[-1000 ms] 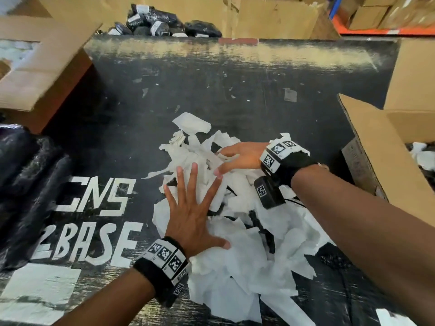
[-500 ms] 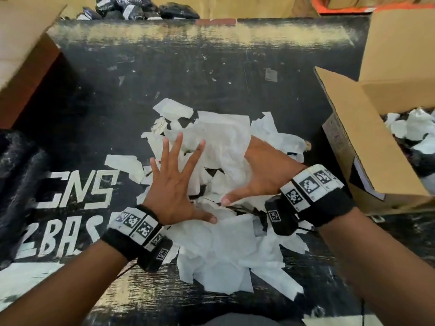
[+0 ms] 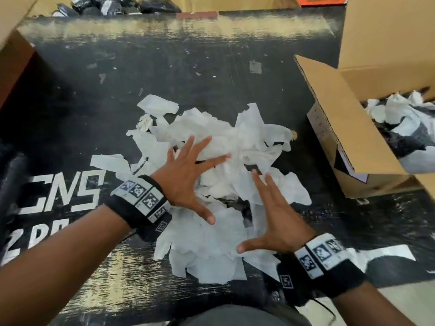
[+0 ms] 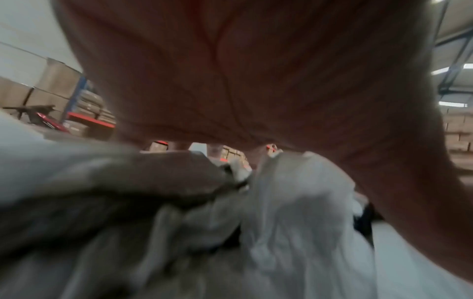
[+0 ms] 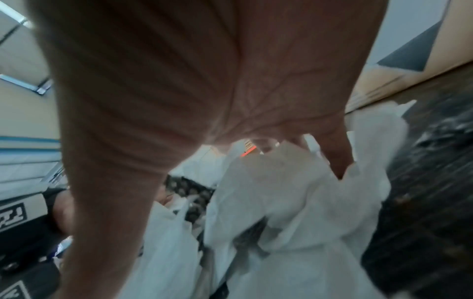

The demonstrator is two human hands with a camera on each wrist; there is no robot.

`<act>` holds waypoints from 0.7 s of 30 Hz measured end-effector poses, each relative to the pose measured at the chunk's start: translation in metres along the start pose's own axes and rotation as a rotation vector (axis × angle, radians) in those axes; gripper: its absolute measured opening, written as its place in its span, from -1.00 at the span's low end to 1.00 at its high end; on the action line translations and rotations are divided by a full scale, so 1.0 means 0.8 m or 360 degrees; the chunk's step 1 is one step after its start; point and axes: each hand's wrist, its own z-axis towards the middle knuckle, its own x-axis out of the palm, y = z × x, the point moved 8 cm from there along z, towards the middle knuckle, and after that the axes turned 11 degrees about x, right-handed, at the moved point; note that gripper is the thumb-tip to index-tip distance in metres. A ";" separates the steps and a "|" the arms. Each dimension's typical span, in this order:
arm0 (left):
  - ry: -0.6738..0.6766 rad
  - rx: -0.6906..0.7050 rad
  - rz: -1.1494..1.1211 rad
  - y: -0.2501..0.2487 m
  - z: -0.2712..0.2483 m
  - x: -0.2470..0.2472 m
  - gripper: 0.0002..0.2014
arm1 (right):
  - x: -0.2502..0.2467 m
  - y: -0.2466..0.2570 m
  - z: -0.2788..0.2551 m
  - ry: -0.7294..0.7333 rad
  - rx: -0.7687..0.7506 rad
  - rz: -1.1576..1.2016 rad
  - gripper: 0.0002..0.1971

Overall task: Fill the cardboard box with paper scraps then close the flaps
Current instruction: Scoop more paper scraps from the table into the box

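Observation:
A loose heap of white paper scraps (image 3: pixel 219 147) lies in the middle of the black table (image 3: pixel 164 67). My left hand (image 3: pixel 188 177) is spread flat over the heap's left side, fingers straight and splayed. My right hand (image 3: pixel 277 215) lies spread over the heap's near right part, thumb pointing left. Neither hand grips anything. The open cardboard box (image 3: pixel 348 128) stands at the right with its flaps up and some white scraps and dark stuff inside. Both wrist views are blurred: each shows a palm above the white scraps (image 4: pixel 294 212) (image 5: pixel 281 202).
Another cardboard box (image 3: pixel 14 38) juts in at the far left. Black wrapped packets (image 3: pixel 113 5) lie beyond the table's far edge. A tall box wall (image 3: pixel 386 34) rises behind the open box. White lettering (image 3: pixel 66 191) marks the table at the left.
My right hand has come off the heap's right side and back toward me, and now lies flat on the near part. The scraps have bunched higher toward the far side. The left hand shifted slightly right.

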 end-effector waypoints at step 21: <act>0.0055 -0.0293 -0.0074 0.066 0.000 0.076 0.60 | 0.020 0.112 0.120 0.0082 -0.0184 -0.0634 0.76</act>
